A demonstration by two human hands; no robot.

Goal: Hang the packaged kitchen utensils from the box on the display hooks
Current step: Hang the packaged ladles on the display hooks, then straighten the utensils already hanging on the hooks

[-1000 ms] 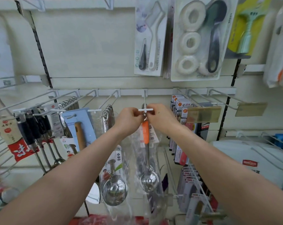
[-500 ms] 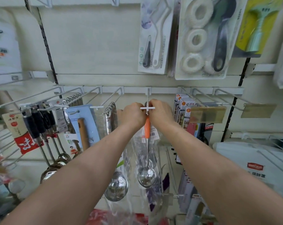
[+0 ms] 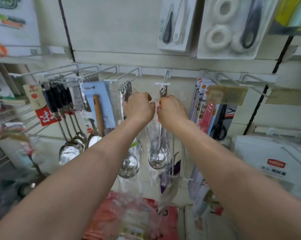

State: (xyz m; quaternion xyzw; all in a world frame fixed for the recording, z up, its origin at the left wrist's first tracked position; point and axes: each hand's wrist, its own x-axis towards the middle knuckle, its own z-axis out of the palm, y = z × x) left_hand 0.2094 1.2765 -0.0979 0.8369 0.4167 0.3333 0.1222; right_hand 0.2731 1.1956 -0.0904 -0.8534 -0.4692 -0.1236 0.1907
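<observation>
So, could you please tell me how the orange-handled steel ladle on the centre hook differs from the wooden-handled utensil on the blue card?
The orange-handled steel ladle hangs in clear film, both hands at its handle; the wooden-handled utensil sits on blue card, untouched. Ladle handle orange, the other's brown. Both hang from hooks.

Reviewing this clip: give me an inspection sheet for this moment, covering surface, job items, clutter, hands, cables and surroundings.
Surface: white slotted display wall with a row of wire hooks.
Job's things: orange-handled ladle in a clear sleeve, its top loop at the centre hook; whether it is fully seated cannot be told.
Clutter: red bag of stock below, blurred.
Hands: left hand and right hand both closed on the ladle's packaging just under the hook.
Cables: nothing seen.
Surroundings: hung ladles to the left, boxed items to the right, carded utensils above.
</observation>
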